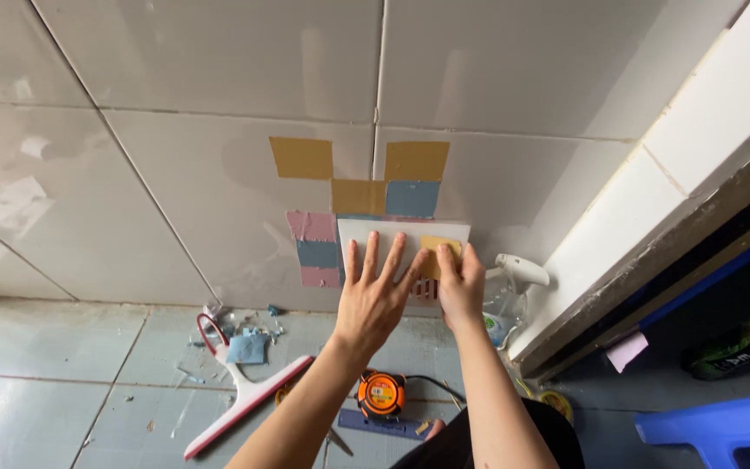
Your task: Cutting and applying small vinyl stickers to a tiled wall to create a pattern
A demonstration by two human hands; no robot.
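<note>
At centre frame, on the grey wall tiles (175, 174): a white backing sheet (401, 233), rectangular, held flat against the wall, its lower part hidden by the hands.
- Yellow square piece (438, 247): on the sheet's right half, partly under the right fingertips.
- Stuck-on coloured squares (358, 196) above and left of the sheet: two mustard at top, one mustard and one blue below them, then pink, blue and pink in a column at left.
- Left hand (377, 302): arm rising from bottom centre, palm flat on the sheet, fingers spread wide, gripping nothing.
- Right hand (460, 287): arm rising from bottom right, fingers drawn together, tips pressing on the yellow square.
- Spray bottle (507, 300): clear with a white trigger, standing just right of the right hand, against the white ledge (653, 200) that closes off the right side.
- Floor, lower left: red-and-white squeegee (245, 395), a blue scrap (247, 349) and small offcuts beside it; open floor tile further left.
- Floor, lower centre: orange tape measure (381, 393), between the forearms.
- Lower right corner: blue plastic stool (713, 426).
</note>
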